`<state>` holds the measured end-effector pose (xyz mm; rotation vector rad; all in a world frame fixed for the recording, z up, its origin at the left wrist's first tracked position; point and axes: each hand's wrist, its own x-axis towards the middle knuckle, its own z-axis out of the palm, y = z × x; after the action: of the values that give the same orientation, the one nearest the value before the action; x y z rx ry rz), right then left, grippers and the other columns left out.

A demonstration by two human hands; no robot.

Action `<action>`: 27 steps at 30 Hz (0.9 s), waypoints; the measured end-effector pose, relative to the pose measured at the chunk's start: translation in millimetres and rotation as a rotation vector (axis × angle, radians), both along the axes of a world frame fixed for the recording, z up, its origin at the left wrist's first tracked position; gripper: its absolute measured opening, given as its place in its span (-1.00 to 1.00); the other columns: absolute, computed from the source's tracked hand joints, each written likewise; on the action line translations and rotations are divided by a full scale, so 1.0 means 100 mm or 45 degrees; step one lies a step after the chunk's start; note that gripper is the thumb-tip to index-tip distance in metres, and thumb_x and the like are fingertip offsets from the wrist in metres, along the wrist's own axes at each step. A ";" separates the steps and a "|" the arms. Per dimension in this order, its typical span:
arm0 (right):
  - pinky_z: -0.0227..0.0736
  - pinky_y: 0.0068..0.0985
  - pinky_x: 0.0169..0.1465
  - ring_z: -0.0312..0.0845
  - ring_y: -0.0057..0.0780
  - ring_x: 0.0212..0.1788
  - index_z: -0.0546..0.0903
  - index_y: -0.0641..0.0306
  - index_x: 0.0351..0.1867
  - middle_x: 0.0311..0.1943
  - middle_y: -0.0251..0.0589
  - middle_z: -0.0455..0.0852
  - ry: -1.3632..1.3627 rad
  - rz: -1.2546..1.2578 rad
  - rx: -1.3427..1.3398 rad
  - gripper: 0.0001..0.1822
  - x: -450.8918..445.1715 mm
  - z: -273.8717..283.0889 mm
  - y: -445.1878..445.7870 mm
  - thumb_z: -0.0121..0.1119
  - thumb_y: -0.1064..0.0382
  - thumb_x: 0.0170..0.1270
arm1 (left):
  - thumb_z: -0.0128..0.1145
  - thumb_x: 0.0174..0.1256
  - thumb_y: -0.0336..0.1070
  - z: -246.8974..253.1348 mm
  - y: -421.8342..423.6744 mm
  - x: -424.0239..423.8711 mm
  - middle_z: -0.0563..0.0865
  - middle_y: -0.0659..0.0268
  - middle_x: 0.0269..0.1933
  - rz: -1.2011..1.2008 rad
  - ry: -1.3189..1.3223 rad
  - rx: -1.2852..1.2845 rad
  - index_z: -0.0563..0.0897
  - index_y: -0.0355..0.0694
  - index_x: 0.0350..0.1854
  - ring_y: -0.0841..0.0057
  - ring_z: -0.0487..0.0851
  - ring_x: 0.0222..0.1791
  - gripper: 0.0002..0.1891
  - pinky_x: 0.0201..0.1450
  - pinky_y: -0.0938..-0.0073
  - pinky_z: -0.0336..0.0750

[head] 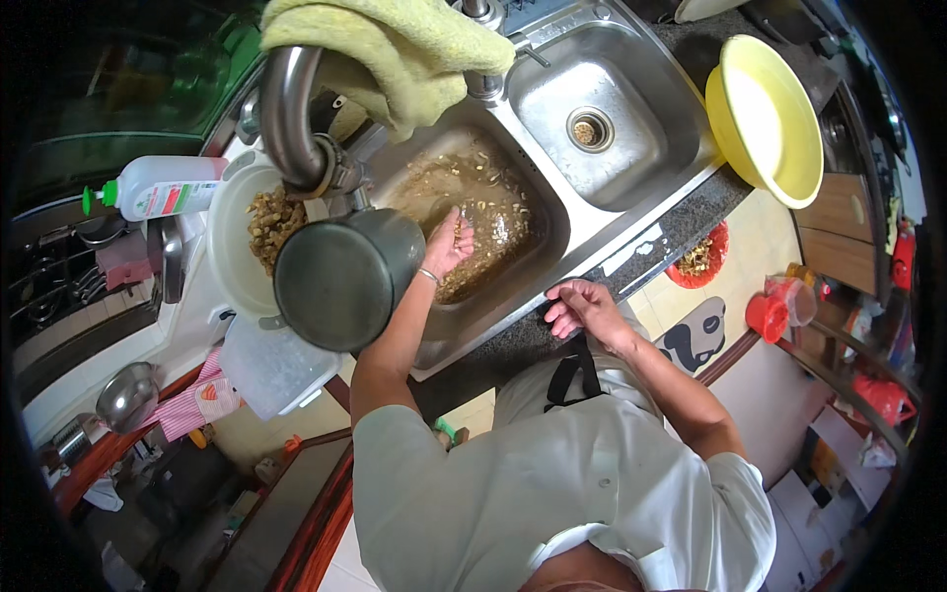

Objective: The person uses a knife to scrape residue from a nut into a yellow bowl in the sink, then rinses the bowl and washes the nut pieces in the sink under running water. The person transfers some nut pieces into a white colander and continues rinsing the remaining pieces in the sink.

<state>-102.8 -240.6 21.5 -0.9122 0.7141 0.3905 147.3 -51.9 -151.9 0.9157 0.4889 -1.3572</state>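
My left hand (pixel 450 246), with a bracelet at its wrist, is in the left basin of a steel double sink (pixel 544 255). Its fingers curl around a few small yellow-brown pieces. Cloudy brown water (pixel 425 192) fills part of this basin, with many more such pieces (pixel 510 214) in it. Near the sink's front edge, my right hand (pixel 581 307) hangs with loosely bent fingers and holds nothing visible. Left of the basin, brown chunks (pixel 274 226) lie in a pale plastic tub (pixel 229 259), partly hidden by a dark round-ended cylinder (pixel 336 285) close to the camera.
A yellow-green towel (pixel 399 52) drapes over the curved metal pipe (pixel 288 111). A yellow basin (pixel 803 126) leans at the right of the sink. A pump bottle (pixel 170 189) lies beyond the tub. On the floor are a red bowl of scraps (pixel 716 275) and a panda-patterned mat (pixel 692 333).
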 end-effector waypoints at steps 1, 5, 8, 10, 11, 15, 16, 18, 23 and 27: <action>0.67 -0.49 -0.30 0.71 -0.40 -0.43 0.53 0.41 0.00 -0.33 -0.04 0.74 -0.010 0.008 -0.005 -0.70 0.00 0.00 0.00 -0.18 0.24 0.57 | -0.07 0.52 0.06 0.06 0.03 -0.02 0.35 0.43 -0.60 0.095 0.136 -0.110 0.41 -0.10 -0.52 0.63 0.33 -0.59 -0.57 -0.54 0.61 0.23; 0.66 -0.51 -0.31 0.70 -0.41 -0.43 0.53 0.39 -0.01 -0.33 -0.05 0.74 -0.050 0.000 -0.025 -0.71 -0.04 -0.08 0.03 -0.18 0.24 0.57 | 0.00 0.51 -0.05 0.46 0.01 -0.14 0.55 0.25 -0.37 0.243 0.162 -0.029 0.52 -0.21 -0.37 0.48 0.49 -0.39 -0.66 -0.34 0.50 0.45; 0.64 -0.53 -0.31 0.70 -0.44 -0.43 0.53 0.37 -0.01 -0.33 -0.07 0.74 -0.034 0.010 -0.055 -0.72 -0.03 -0.04 0.05 -0.18 0.24 0.58 | 0.04 0.48 -0.10 0.61 0.01 -0.19 0.63 0.14 -0.30 0.282 0.100 -0.002 0.57 -0.28 -0.21 0.36 0.57 -0.27 -0.70 -0.17 0.40 0.54; 0.65 -0.53 -0.30 0.70 -0.43 -0.42 0.52 0.39 0.01 -0.32 -0.07 0.73 -0.028 -0.005 -0.061 -0.72 -0.04 -0.01 0.06 -0.20 0.27 0.56 | 0.04 0.48 -0.13 0.82 -0.11 -0.24 0.65 0.14 -0.28 0.259 0.059 0.014 0.57 -0.29 -0.19 0.38 0.59 -0.26 -0.72 -0.16 0.39 0.56; 0.66 -0.53 -0.29 0.70 -0.43 -0.41 0.51 0.40 0.02 -0.31 -0.07 0.73 -0.025 -0.012 -0.064 -0.72 -0.05 -0.01 0.08 -0.20 0.28 0.55 | 0.04 0.48 -0.15 0.91 -0.15 -0.26 0.65 0.15 -0.28 0.236 0.032 -0.003 0.58 -0.29 -0.18 0.39 0.60 -0.27 -0.74 -0.16 0.39 0.56; 0.63 -0.56 -0.32 0.69 -0.47 -0.39 0.51 0.41 0.02 -0.33 -0.12 0.72 -0.071 -0.047 -0.093 -0.72 -0.09 -0.02 0.11 -0.19 0.29 0.55 | 0.04 0.45 -0.23 1.33 -0.58 -0.35 0.68 0.20 -0.28 0.012 -0.216 -0.089 0.59 -0.26 -0.17 0.46 0.63 -0.33 -0.80 -0.21 0.44 0.57; 0.63 -0.57 -0.32 0.68 -0.49 -0.41 0.50 0.39 0.04 -0.31 -0.14 0.73 -0.111 -0.041 -0.095 -0.72 -0.11 -0.05 0.11 -0.19 0.26 0.57 | 0.04 0.44 -0.23 1.43 -0.75 -0.39 0.68 0.25 -0.30 -0.049 -0.299 -0.097 0.60 -0.23 -0.18 0.51 0.63 -0.37 -0.82 -0.22 0.45 0.57; 0.62 -0.58 -0.34 0.66 -0.52 -0.43 0.51 0.39 0.03 -0.34 -0.17 0.71 -0.116 -0.055 -0.117 -0.72 -0.14 -0.12 0.13 -0.17 0.24 0.56 | 0.06 0.45 -0.21 1.65 -1.15 -0.56 0.68 0.30 -0.29 -0.162 -0.493 -0.180 0.62 -0.20 -0.19 0.57 0.62 -0.34 -0.82 -0.24 0.53 0.52; 0.61 -0.59 -0.37 0.66 -0.52 -0.45 0.52 0.37 0.00 -0.35 -0.19 0.70 -0.128 -0.075 -0.114 -0.73 -0.22 -0.17 0.13 -0.14 0.22 0.55 | 0.15 0.39 -0.20 2.29 -2.18 -1.27 0.64 0.37 -0.29 -0.439 -0.724 -0.396 0.62 -0.22 -0.23 0.66 0.58 -0.31 -0.82 -0.23 0.63 0.48; 0.61 -0.59 -0.39 0.66 -0.52 -0.41 0.55 0.37 -0.06 -0.33 -0.22 0.69 -0.175 -0.075 -0.199 -0.78 -0.26 -0.08 0.13 -0.03 0.25 0.49 | 0.09 0.41 -0.12 2.30 -2.84 -1.89 0.64 0.42 -0.26 -0.652 -0.705 -0.467 0.63 -0.16 -0.22 0.68 0.60 -0.27 -0.78 -0.12 0.60 0.47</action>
<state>-128.6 -228.0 13.0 -1.0526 0.6495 0.2195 -42.1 -336.3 77.9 1.0911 -0.4358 -1.4960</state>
